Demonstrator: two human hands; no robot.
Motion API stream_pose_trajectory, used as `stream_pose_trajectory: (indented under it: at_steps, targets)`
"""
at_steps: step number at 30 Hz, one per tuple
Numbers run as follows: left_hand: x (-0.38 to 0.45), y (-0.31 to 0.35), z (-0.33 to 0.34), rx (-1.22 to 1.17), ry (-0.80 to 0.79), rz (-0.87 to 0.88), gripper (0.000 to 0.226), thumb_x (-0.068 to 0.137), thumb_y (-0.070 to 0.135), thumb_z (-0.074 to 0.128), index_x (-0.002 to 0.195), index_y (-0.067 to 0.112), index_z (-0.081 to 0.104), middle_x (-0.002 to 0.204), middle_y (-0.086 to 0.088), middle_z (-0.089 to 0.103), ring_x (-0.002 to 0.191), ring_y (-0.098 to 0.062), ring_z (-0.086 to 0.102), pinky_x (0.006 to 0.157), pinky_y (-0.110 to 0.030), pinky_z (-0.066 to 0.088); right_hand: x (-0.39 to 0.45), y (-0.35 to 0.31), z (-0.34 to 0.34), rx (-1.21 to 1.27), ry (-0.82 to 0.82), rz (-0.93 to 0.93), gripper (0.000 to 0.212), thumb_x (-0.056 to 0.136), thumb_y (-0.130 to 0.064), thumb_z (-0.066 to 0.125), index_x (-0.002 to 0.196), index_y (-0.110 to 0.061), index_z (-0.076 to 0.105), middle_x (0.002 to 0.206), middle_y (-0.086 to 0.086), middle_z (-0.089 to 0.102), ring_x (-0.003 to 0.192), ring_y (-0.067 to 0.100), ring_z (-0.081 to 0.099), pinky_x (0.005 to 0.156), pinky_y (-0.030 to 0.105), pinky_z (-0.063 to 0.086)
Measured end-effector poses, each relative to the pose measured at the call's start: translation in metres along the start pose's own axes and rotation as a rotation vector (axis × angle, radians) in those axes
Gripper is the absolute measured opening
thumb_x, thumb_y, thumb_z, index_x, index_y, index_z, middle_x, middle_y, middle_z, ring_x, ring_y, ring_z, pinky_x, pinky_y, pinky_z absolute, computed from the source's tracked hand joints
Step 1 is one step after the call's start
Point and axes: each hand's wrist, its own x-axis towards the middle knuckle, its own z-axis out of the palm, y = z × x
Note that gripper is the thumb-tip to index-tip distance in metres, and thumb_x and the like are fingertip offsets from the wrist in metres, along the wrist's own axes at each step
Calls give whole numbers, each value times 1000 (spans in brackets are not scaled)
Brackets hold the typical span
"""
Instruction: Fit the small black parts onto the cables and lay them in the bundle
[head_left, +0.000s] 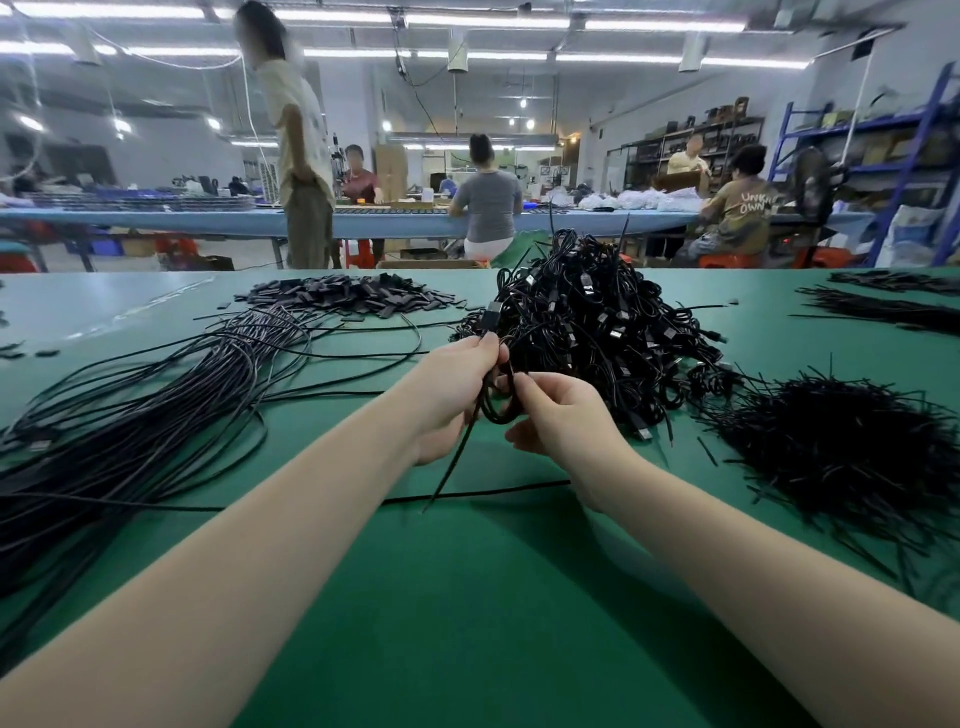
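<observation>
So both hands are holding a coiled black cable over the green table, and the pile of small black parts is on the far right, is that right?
Not quite. Both hands, left and right, do hold a coiled black cable over the green table, but the pile of small black parts lies on the far left, behind the loose cables. The head view shows it.

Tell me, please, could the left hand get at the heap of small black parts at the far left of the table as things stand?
Probably not at once: the left hand is gripping a coiled cable. The table between it and the heap of small black parts holds only flat loose cables.
</observation>
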Motion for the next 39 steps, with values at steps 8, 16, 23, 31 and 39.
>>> stream_pose_trajectory:
  at_steps: [8,16,23,31,39]
  targets:
    - [-2,0,-1,-330,-129,-76,28,104,24,37,81,14,50,111,-3,68,82,-16,60,77,-30,51,-7,-1,12,-161,-142,-118,21,95,-37,54,89,-17,50,67,-4,51,49,8,51,55,29,46]
    - [-3,-6,4,-189,-101,-13,28,103,22,41,81,15,56,90,1,65,81,-13,56,93,-29,44,-6,3,9,-467,-87,-154,20,93,-34,49,79,-22,41,63,-6,47,52,11,42,50,23,33]
    - [0,-17,0,103,-25,98,34,100,38,47,80,22,69,88,6,70,88,-14,61,88,-36,46,-6,2,0,-832,-11,-128,23,100,-31,27,94,-15,43,93,6,56,85,32,54,74,39,44]
    - [8,-47,-31,1216,500,966,47,84,4,56,130,15,53,137,-11,48,129,-30,43,100,-40,33,-1,7,-19,-1242,-15,-247,27,103,-36,26,92,-15,39,78,2,54,70,32,56,56,35,32]
    - [6,-52,-23,1555,335,1160,9,77,3,67,79,10,62,68,-3,55,56,-24,55,53,-34,43,9,-21,-22,-1203,-393,-91,26,103,-36,31,91,-14,39,98,10,56,77,25,50,67,34,36]
